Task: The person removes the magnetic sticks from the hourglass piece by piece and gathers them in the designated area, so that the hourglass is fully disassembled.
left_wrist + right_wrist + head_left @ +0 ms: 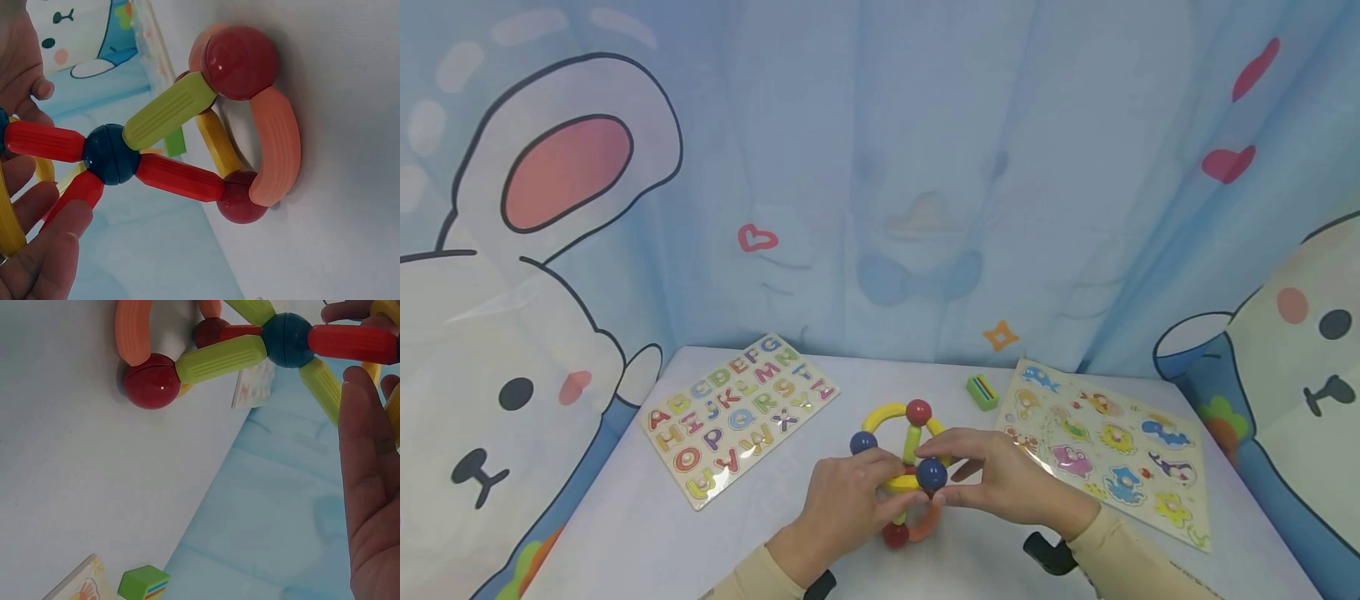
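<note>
A magnetic stick-and-ball structure stands on the table, made of colored rods and balls. In the head view my left hand (850,496) pinches a curved yellow rod (901,483) on its near upper side. From the right, my right hand (1000,473) holds a blue ball (932,474) at that rod's end between thumb and fingers. A red ball (918,412) tops the far side, and another blue ball (862,442) sits at the left. Below, the left wrist view shows a central blue ball (112,154) joining red rods and a green rod (169,111). Orange curved rods (278,147) form part of the base.
An alphabet puzzle board (737,412) lies at the left of the white table. On the right is an animal puzzle board (1105,454), with a small green striped block (982,392) near its far corner. A printed curtain (925,183) hangs behind.
</note>
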The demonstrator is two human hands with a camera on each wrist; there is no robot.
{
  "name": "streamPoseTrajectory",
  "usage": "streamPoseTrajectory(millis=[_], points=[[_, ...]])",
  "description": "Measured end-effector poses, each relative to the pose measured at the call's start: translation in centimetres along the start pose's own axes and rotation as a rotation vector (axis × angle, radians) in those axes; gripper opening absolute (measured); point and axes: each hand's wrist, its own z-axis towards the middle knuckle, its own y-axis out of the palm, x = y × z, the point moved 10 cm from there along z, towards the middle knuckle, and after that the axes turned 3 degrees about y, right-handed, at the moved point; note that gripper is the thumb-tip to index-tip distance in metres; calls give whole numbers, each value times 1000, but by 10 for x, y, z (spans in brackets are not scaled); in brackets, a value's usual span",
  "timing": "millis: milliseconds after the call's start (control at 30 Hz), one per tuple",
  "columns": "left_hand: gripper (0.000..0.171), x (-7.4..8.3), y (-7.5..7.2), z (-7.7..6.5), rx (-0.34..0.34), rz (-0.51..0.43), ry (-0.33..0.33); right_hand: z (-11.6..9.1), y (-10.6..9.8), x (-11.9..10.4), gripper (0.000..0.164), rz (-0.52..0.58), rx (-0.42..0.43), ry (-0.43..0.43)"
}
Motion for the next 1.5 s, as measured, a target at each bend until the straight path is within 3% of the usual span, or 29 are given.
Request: streamPoseTrajectory(millis=[467, 800, 1033, 1233, 1500], points=[[34, 3, -3, 1, 56, 16, 26, 0, 1, -2, 45, 10, -5, -20], [33, 1, -4, 0, 68, -44, 16, -1, 1, -4, 44, 14, -2, -40], [44, 2, -3, -1, 75, -60, 36, 0, 1, -3, 43, 19, -6, -42], [35, 2, 0, -4, 43, -114, 56, 0, 0, -4, 44, 9, -6, -35], [30, 0, 9, -24, -142, -328, 65, 0, 0, -1, 45, -6, -8, 0]])
